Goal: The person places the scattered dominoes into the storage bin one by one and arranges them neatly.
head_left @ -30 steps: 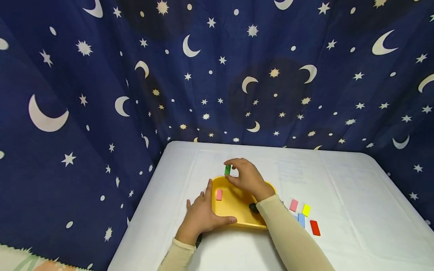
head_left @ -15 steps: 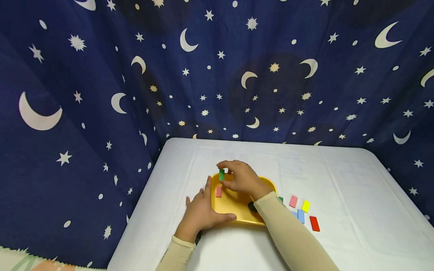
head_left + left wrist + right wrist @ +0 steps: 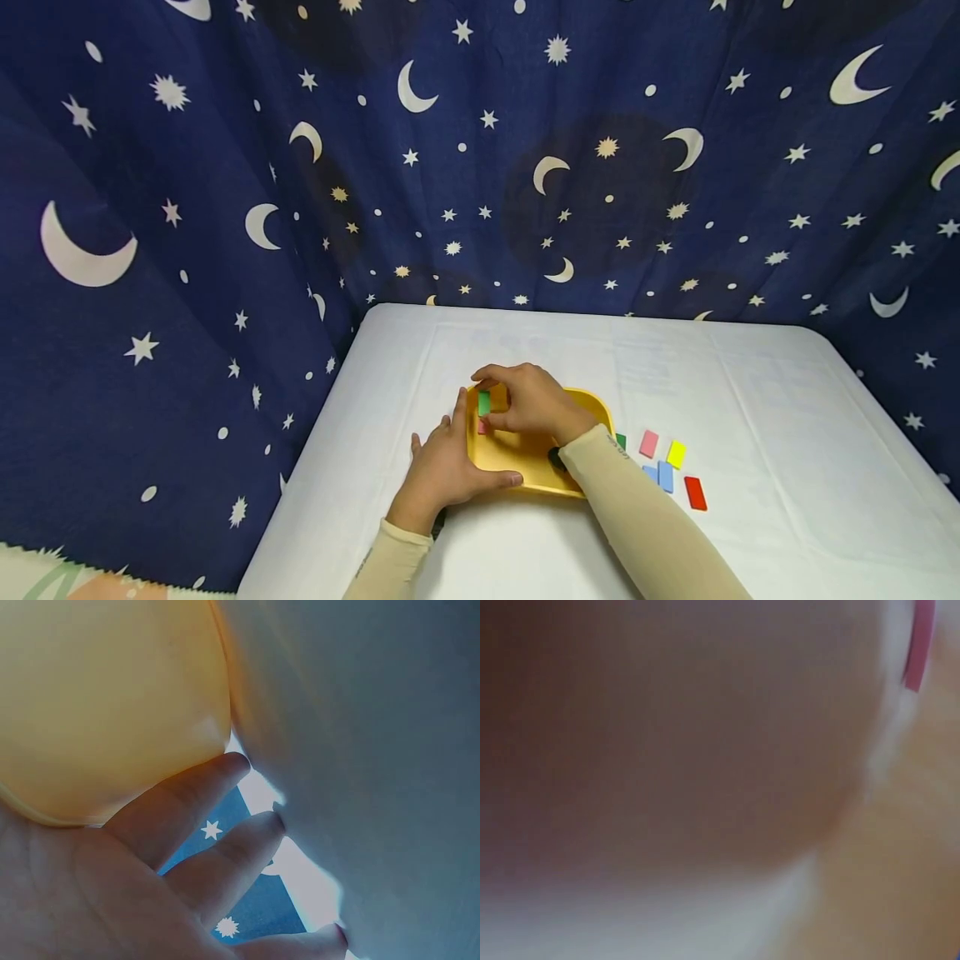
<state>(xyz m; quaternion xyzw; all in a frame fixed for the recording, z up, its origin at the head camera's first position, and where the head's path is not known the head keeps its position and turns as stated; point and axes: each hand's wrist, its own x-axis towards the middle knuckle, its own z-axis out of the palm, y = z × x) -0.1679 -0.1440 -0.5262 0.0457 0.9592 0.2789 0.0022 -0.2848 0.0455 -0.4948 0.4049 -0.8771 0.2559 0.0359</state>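
In the right hand (image 3: 534,406), pinched between curled fingers and thumb, a green block (image 3: 483,402), down inside the yellow tray (image 3: 517,454) near its left wall. Just on the near side of that, a pink block (image 3: 482,427), partly covered by the right thumb; cannot tell whether touching the green. Against the tray's left end, the left hand (image 3: 441,477), spread wide, thumb stretched along the near rim.

Only in the left wrist view: three outstretched fingers (image 3: 232,859) from below, the uppermost along the tray's outer wall. Only in the head view: the green block, and on the white surface (image 3: 765,433) right of the tray, a second pink block (image 3: 648,443), a yellow block (image 3: 677,454), two blue blocks (image 3: 665,477), a red block (image 3: 695,493) and a dark green block (image 3: 621,441), mostly hidden by the right sleeve (image 3: 637,500). In the right wrist view, mostly blur, with a pink strip (image 3: 921,645) cut off at the top. By the right wrist, a dark object (image 3: 556,459), hard to make out.
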